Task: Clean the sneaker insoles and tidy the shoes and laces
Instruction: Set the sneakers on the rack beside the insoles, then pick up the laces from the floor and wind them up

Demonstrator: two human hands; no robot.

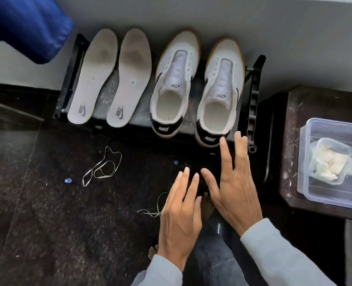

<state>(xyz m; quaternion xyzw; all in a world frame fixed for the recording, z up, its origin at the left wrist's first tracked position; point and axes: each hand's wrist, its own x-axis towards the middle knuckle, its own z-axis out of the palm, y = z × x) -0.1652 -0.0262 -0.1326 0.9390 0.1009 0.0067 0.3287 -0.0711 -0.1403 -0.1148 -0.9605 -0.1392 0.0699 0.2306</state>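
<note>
A pair of insoles (129, 79) is laid at 11 o'clock on a black rack (253, 96), with two unlaced white sneakers (175, 83) set just beside them at 12 o'clock. One lace (101, 168) is left looped on the floor at 9 o'clock; another lace (154, 211) is partly hidden by the left hand (179, 219). That hand and the right hand (232, 182) are held open, fingers spread, gripping nothing. A clear plastic container (334, 162) is seen at 3 o'clock.

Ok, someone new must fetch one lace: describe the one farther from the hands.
Find the black rack against the wall. On the floor before its two insoles lies a grey lace in open loops. The other lace is partly hidden by the left hand.
</note>
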